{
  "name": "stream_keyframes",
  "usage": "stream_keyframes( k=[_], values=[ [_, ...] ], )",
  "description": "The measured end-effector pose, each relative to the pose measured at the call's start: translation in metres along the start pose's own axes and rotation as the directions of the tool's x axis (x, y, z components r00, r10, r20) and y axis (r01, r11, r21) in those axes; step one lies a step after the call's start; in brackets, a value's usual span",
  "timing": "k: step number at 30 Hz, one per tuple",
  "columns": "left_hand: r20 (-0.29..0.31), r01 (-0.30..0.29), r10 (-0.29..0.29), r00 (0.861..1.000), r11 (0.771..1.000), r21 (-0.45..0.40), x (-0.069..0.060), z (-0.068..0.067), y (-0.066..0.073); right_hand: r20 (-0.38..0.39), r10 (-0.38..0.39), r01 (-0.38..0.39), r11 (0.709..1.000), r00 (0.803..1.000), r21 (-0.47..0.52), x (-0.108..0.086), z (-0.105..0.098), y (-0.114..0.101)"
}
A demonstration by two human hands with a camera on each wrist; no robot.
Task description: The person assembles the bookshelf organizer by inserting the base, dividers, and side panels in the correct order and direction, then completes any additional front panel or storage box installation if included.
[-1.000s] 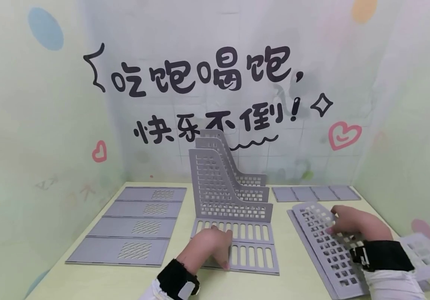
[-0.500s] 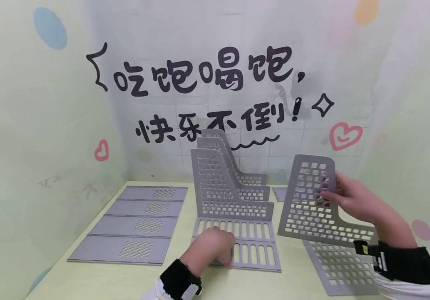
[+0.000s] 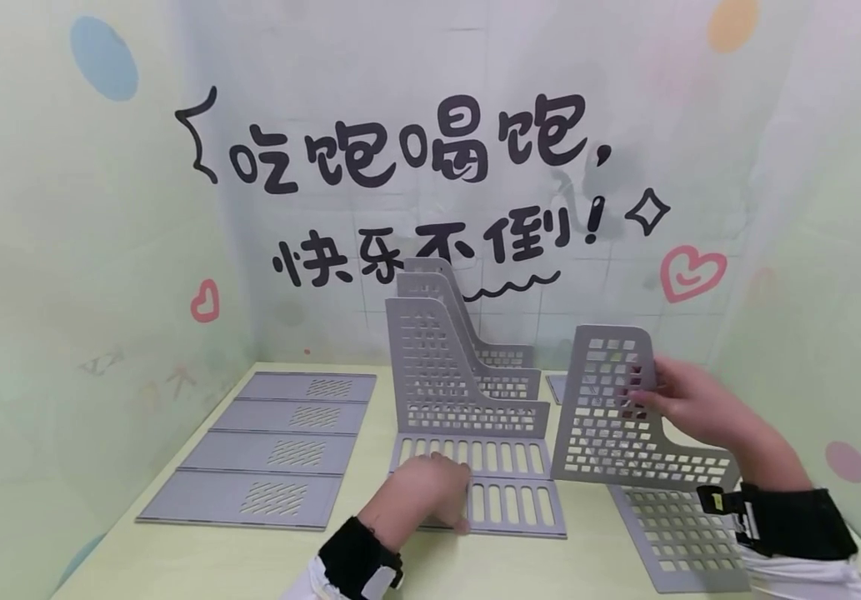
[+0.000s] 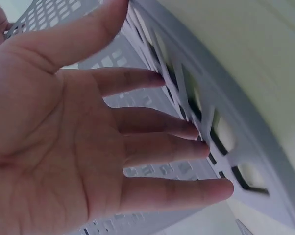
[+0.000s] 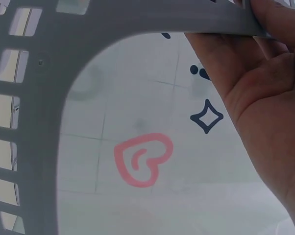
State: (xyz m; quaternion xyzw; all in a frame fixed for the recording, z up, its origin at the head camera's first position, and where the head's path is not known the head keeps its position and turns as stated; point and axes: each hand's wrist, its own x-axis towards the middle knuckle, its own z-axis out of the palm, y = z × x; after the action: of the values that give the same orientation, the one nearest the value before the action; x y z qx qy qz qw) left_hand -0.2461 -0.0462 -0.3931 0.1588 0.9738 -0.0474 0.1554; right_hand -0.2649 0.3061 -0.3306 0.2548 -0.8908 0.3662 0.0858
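In the head view my left hand (image 3: pixel 430 492) lies on the slotted grey base (image 3: pixel 508 482); in the left wrist view the left hand's (image 4: pixel 88 127) fingers are spread, nearly straight, tips touching the slotted part. Several grey perforated L-shaped panels (image 3: pixel 430 358) stand upright behind it on the base. My right hand (image 3: pixel 708 408) pinches the tall edge of another perforated panel (image 3: pixel 613 479), held upright right of the base, its lower left corner close to the base's right edge. The right wrist view shows this panel (image 5: pixel 42 127) close up, with the right hand (image 5: pixel 270 107) on its edge.
On the left side of the table (image 3: pixel 212 567) lie several flat grey panels (image 3: pixel 197 496) with slanted slots. Another perforated panel (image 3: pixel 648 575) lies flat at the right, below the held one. Part of a flat grey piece (image 3: pixel 558 388) shows at the back right.
The right hand has lifted a perforated panel off the one lying at the right, turned it upright and brought it left towards the base. The left hand has stayed on the base.
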Motion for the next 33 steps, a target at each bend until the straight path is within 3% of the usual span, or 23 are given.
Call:
stream_keyframes(
  k=[3,6,8,14,17,25,33],
  values=[
    [0.006,0.066,-0.066,0.998,0.998,-0.017,-0.002,-0.005,-0.005,0.025,0.024,-0.024,1.0,0.999,0.019,0.001,0.003,0.0],
    [0.04,0.176,-0.174,0.984,0.983,-0.061,-0.003,-0.009,-0.01,0.033,0.038,-0.039,0.999,0.999,0.023,0.003,0.005,0.0],
    [0.059,0.212,-0.207,0.976,0.974,-0.082,-0.004,-0.009,-0.013,0.033,0.047,-0.047,0.999,0.998,0.012,0.004,0.006,-0.001],
    [0.071,0.082,-0.082,0.994,0.997,0.005,0.0,-0.003,-0.024,0.031,0.053,-0.052,0.998,0.998,-0.019,0.006,0.009,-0.004],
    [0.081,0.058,-0.06,0.995,0.998,0.023,0.002,-0.002,-0.025,0.04,0.067,-0.067,0.998,0.997,-0.019,0.005,0.008,-0.004],
    [0.077,0.061,-0.063,0.995,0.998,0.031,0.004,-0.003,-0.022,0.192,0.126,-0.137,0.99,0.973,0.044,-0.005,-0.004,0.004],
    [0.07,0.102,-0.105,0.992,0.994,0.042,0.003,-0.002,-0.02,0.198,0.138,-0.115,0.985,0.97,-0.125,0.0,0.003,0.002]
  ],
)
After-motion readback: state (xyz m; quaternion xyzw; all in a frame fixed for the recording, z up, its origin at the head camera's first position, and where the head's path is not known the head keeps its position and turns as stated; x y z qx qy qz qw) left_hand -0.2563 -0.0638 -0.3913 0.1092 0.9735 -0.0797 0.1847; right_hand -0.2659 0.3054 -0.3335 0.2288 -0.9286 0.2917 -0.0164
